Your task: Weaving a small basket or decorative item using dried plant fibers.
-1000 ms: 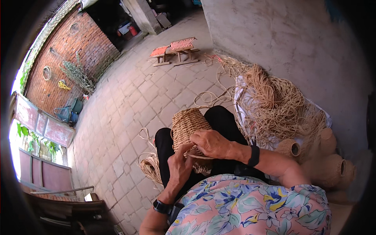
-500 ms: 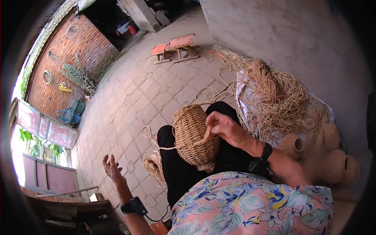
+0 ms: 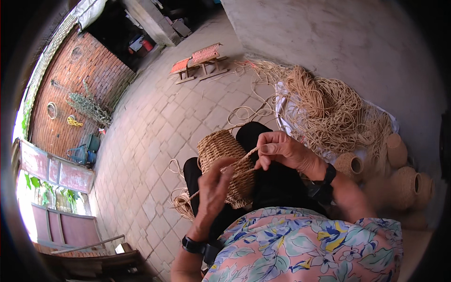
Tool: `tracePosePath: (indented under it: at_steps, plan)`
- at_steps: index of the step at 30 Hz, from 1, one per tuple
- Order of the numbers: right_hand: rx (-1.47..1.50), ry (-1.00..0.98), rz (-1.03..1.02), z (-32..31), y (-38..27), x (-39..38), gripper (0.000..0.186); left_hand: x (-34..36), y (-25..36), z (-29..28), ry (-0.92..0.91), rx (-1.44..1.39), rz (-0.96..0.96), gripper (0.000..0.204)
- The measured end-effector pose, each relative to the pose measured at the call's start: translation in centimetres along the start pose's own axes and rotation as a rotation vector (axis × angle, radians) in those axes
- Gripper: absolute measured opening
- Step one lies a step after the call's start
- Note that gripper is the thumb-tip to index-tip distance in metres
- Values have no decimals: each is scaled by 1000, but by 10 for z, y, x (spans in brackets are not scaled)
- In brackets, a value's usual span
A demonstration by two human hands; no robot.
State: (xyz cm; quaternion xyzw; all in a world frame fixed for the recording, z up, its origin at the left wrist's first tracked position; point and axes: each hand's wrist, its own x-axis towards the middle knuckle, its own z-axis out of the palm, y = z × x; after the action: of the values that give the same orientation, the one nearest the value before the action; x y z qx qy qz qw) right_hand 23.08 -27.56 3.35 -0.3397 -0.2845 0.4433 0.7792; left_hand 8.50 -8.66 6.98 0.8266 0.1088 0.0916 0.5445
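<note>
A woven straw-coloured basket (image 3: 217,146) rests on its side across my lap, between my black-trousered thighs. My right hand (image 3: 284,152) is above its right side, thumb and forefinger pinched on a cord (image 3: 249,154) of the same fibre. From that pinch the cord slants down left across the weave to the fingertips of my left hand (image 3: 213,185), which are closed on it. The left hand lies over the basket's near left side and covers part of it. A strand shows at the left wrist's outer side, toward a cord coil (image 3: 182,203) on the floor.
To the right, a large heap of loose cord (image 3: 333,110) lies on white sheeting by the wall. Several round woven baskets (image 3: 350,165) stand nearer on that side. Two low stools (image 3: 205,55) with red woven seats are farther off on the paved floor (image 3: 155,141).
My left hand has come in from the open air at the left to the basket and the cord. The right hand still pinches, with the cord now stretched toward the left hand. The basket has tilted slightly.
</note>
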Motion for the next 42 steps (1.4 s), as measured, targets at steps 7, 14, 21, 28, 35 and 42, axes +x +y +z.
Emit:
tracePosePath:
  at_steps: [7, 14, 21, 28, 35, 42]
  plan:
    - [-250, 272, -189, -2, 10, -2, 12, 0, 11, 3, -28, 334, 70, 17]
    - [-740, 271, -170, 9, 63, 18, 11, -17, 7, -19, 90, 149, -97, 17]
    - [-1086, 134, -406, 10, 83, 26, 15, -28, -7, -28, 208, 279, -42, 10]
    - [-1390, 12, -629, 9, 86, 22, 9, -32, -25, -25, 249, 459, 79, 13]
    - [-1388, 38, -616, 10, 78, 24, 7, -29, -22, -20, 307, 492, 72, 13]
    - [-1269, 73, -472, 16, 77, 31, 11, -29, -14, -22, 263, 545, -24, 15]
